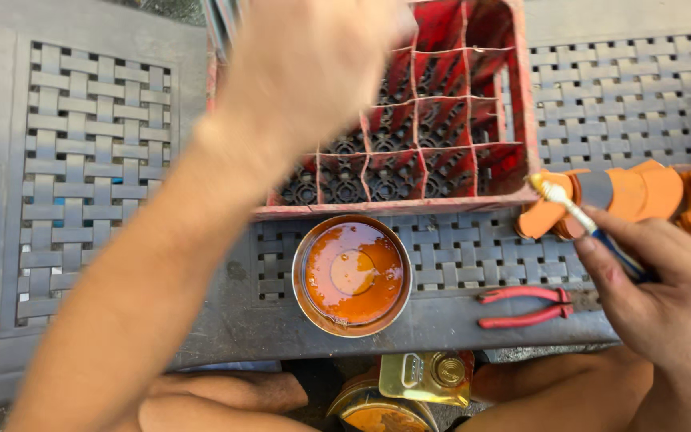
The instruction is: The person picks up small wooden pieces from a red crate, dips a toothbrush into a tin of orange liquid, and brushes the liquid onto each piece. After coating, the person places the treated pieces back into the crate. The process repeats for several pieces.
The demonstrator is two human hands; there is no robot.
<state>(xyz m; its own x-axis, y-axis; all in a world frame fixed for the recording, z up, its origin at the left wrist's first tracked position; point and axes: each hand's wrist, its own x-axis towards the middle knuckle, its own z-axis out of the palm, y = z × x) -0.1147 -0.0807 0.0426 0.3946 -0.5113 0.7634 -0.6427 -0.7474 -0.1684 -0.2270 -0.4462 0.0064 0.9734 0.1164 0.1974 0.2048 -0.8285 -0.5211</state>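
Right hand [665,296] grips a paintbrush [589,224]; blurred left hand's [305,64] grip cannot be told

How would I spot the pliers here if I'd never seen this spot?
Start at the red divided crate on the grey woven-pattern table. Go down past the round tin of orange liquid and right: the pliers lie flat near the table's front edge, the only red-handled tool.
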